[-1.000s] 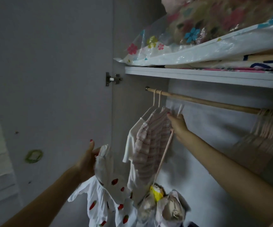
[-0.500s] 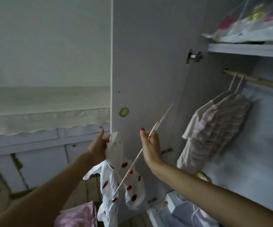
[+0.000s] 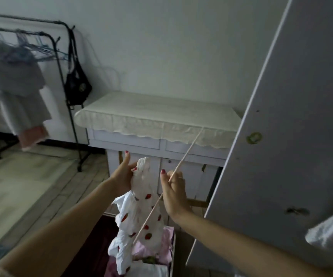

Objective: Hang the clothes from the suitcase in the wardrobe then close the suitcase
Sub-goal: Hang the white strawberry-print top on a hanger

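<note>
My left hand [image 3: 122,174] grips strawberry-print garment [image 3: 139,212] by its top, frame centre | right hand [image 3: 173,193] pinches thin hanger [image 3: 181,162] alongside, ready for threading in.

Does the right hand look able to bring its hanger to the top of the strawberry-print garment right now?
Probably yes. The right hand grips the hanger right beside the garment, whose top the left hand holds up; nothing lies between them.
</note>
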